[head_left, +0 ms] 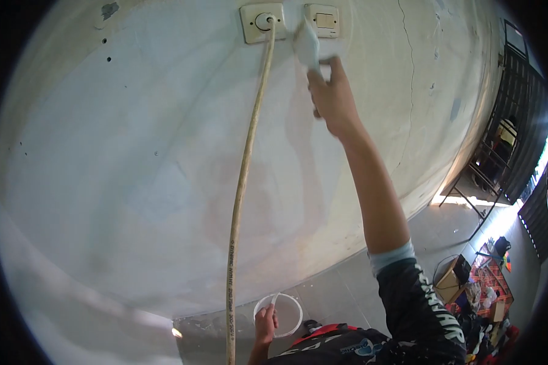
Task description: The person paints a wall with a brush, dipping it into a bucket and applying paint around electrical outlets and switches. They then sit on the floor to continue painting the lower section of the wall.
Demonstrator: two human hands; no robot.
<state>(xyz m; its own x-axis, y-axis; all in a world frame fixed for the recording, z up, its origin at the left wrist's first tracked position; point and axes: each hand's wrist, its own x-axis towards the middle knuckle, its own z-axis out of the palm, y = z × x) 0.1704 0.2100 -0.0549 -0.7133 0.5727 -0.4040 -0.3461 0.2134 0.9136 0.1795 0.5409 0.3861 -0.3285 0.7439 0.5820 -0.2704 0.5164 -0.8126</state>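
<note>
My right hand (333,97) is raised high on the wall (164,182), its fingers closed around a pale paintbrush (309,47). The brush is blurred; its head lies just left of and below the light switch (324,21), and whether it touches the switch plate cannot be made out. Low in front of my body, my left hand (265,322) grips a white bucket (298,310) at its left side, where a pale strip like its handle shows. Whitish paint is inside the bucket. Left of the brush is a wall socket (263,22) with a round plug in it.
A thick cream cable (243,173) hangs from the plug down past the bucket. A crack (410,79) runs down the wall. At the right, a metal-legged frame (478,201) stands on the tiled floor (347,292), near a cardboard box (452,280) and a red patterned mat (490,274) with clutter.
</note>
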